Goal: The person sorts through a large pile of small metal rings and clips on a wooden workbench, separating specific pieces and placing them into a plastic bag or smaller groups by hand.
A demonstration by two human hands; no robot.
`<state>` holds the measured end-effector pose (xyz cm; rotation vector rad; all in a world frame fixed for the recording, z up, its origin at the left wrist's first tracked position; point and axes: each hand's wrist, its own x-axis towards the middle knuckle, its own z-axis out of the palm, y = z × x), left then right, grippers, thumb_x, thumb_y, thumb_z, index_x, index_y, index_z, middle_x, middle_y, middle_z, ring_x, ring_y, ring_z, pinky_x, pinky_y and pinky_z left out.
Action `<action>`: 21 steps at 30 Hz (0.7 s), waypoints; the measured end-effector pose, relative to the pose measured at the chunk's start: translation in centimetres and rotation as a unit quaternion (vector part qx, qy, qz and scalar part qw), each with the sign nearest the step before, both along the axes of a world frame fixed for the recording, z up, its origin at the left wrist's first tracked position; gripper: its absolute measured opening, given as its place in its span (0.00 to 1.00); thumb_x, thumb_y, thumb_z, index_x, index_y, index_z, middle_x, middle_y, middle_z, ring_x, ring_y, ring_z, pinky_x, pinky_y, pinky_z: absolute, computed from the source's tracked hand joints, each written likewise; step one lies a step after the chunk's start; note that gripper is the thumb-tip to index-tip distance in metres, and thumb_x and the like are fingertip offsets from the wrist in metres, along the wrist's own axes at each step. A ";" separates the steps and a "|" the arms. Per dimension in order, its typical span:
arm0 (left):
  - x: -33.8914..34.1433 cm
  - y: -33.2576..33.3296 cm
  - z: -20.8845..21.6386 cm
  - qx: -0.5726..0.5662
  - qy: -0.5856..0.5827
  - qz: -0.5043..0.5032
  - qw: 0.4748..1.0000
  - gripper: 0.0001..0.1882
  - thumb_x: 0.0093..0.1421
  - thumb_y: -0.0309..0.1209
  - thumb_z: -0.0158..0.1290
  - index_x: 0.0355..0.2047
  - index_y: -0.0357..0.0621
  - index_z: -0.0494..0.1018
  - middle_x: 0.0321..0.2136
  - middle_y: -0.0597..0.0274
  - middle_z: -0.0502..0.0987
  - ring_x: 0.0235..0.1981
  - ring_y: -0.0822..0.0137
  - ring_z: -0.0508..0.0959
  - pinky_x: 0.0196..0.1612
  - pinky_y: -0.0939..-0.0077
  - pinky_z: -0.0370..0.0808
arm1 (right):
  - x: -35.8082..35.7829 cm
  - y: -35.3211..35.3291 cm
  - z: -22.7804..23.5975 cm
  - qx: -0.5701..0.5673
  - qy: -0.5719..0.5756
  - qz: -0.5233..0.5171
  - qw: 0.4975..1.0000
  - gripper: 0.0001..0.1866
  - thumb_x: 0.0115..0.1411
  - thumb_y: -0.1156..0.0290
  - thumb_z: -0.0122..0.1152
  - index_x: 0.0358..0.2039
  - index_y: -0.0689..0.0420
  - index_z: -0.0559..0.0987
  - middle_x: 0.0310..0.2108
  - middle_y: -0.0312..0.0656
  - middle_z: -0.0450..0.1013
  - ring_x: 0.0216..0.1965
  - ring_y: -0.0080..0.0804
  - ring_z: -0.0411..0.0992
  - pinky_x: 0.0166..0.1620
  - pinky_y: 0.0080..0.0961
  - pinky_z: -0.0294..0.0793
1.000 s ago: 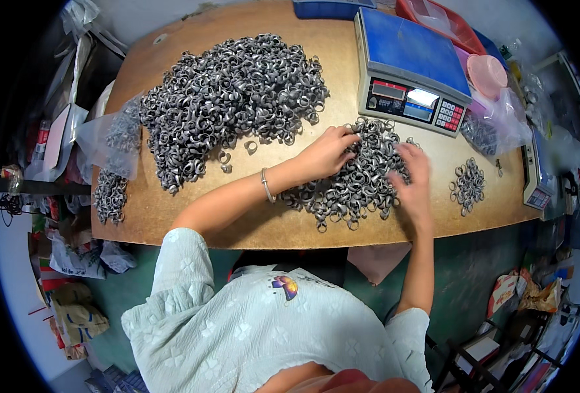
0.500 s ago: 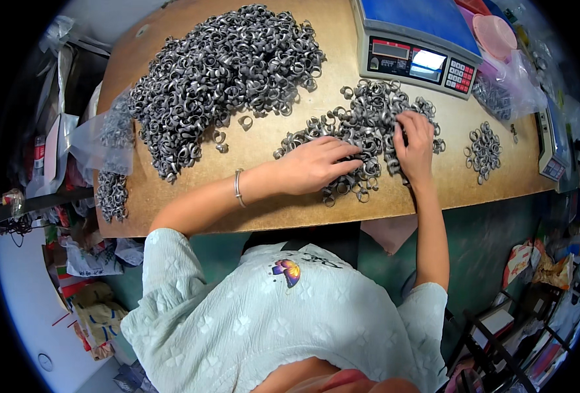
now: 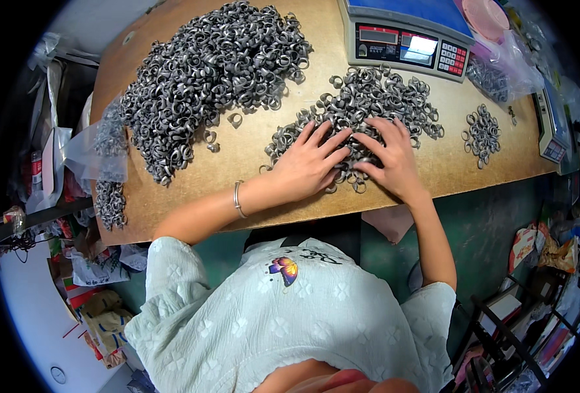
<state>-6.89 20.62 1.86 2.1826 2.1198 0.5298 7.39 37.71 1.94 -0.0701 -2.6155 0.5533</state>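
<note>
Both my hands rest on a middle pile of grey metal rings (image 3: pixel 375 92) near the table's front edge. My left hand (image 3: pixel 308 162), with a bracelet (image 3: pixel 239 200) on its wrist, lies palm down with fingers spread over the pile's left part. My right hand (image 3: pixel 394 160) lies beside it on the near right of the pile, its fingers apart too. The two hands nearly meet at the fingertips. No ring is visibly gripped in either one, though the palms are hidden. A far larger heap of the same rings (image 3: pixel 211 78) covers the table's left.
A blue-topped scale (image 3: pixel 408 46) stands behind the middle pile. On the right lie a small ring pile (image 3: pixel 482 136) and a second scale (image 3: pixel 552 131). A clear bag (image 3: pixel 96 150) and more rings (image 3: pixel 111 204) sit at the left edge of the wooden table (image 3: pixel 172 200).
My right hand has shifted left and nearer, and its curled fingers have spread. My left hand's fingers have fanned out and point farther away. Rings in the middle pile have moved.
</note>
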 end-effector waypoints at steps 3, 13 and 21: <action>0.5 -0.5 -0.3 0.006 -0.006 0.025 1.000 0.22 0.52 0.35 0.56 0.48 0.43 0.68 0.58 0.49 0.62 0.59 0.46 0.61 0.61 0.47 0.57 | 0.7 1.6 -1.2 0.015 0.007 -0.058 0.998 0.16 0.51 0.68 0.64 0.41 0.53 0.76 0.44 0.43 0.69 0.48 0.43 0.67 0.58 0.48 0.57; 1.0 -1.7 0.2 -0.024 0.011 -0.014 1.000 0.27 0.50 0.30 0.56 0.53 0.44 0.66 0.60 0.48 0.59 0.60 0.45 0.60 0.60 0.44 0.56 | 0.1 2.7 -1.9 -0.172 0.121 -0.234 0.949 0.12 0.56 0.83 0.49 0.40 0.63 0.74 0.38 0.47 0.71 0.42 0.44 0.69 0.47 0.33 0.67; -1.1 1.3 1.6 0.031 -0.069 0.061 0.995 0.26 0.50 0.19 0.50 0.53 0.41 0.66 0.59 0.49 0.61 0.59 0.47 0.62 0.60 0.51 0.60 | -2.8 -0.1 0.2 0.040 -0.038 -0.095 0.994 0.22 0.54 0.66 0.59 0.50 0.56 0.73 0.56 0.46 0.63 0.60 0.50 0.56 0.61 0.48 0.52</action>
